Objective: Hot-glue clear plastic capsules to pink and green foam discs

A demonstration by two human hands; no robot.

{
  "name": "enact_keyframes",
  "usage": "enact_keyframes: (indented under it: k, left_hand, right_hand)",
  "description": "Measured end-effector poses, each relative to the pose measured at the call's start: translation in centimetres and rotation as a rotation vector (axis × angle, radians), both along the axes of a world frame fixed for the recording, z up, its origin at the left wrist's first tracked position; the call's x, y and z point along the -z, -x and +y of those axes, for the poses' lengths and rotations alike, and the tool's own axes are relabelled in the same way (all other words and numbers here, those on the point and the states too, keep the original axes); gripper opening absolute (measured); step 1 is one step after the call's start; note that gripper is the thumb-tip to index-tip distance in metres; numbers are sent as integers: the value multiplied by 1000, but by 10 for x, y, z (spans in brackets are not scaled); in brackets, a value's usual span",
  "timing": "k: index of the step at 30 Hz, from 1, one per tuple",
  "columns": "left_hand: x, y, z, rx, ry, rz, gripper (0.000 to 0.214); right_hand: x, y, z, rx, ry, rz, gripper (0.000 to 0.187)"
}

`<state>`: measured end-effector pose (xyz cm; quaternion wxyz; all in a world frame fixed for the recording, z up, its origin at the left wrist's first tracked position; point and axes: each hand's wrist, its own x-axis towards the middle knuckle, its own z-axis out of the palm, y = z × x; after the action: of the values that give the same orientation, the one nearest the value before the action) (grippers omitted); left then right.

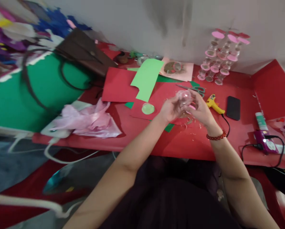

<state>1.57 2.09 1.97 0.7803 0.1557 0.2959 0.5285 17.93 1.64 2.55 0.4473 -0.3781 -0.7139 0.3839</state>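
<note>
Above the red work surface, my left hand point(169, 109) holds a clear, shiny plastic cup point(184, 96) with a pinkish tint. My right hand point(203, 109) has its fingers bent round the other side of the cup. A pink paper disc point(191, 108) shows by the right thumb; whether it is held or lies beneath is unclear. Left of the hands lies a pale green round piece point(148, 108) on red paper. Just behind the right hand are grey-green scissors point(199, 90). To its right rests a yellow glue gun point(214, 103) with a black cord.
Green paper point(148, 78) and red paper point(118, 84) overlap behind the hands. Towers of cups and pink discs point(215, 58) stand at the wall. A black phone point(233, 108), a purple socket box point(266, 141), a pink cloth bag point(89, 119) and a brown handbag point(87, 54) lie around.
</note>
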Motion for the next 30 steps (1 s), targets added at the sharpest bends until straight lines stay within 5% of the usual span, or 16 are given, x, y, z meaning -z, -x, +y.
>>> enact_keyframes:
  k: [9, 13, 16, 19, 23, 30]
  left_hand:
    - [-1, -9, -3, 119, -36, -88, 29]
    - [-9, 2, -18, 122, -175, 267, 22]
    - [-13, 39, -41, -303, -370, 757, 16]
    - [-4, 86, -60, -671, -305, 1156, 34]
    - [15, 123, -60, -542, -184, 1423, 46]
    - [26, 117, -42, -505, -258, 1442, 32]
  right_hand:
    - [8, 12, -3, 33, 63, 293, 51]
    - [8, 3, 0, 115, 92, 357, 47]
    - [7, -4, 6, 117, 106, 491, 39]
    - [12, -5, 11, 127, 156, 509, 33]
    - [22, 5, 10, 130, 223, 489, 34]
    - [26, 15, 2, 75, 261, 536, 34]
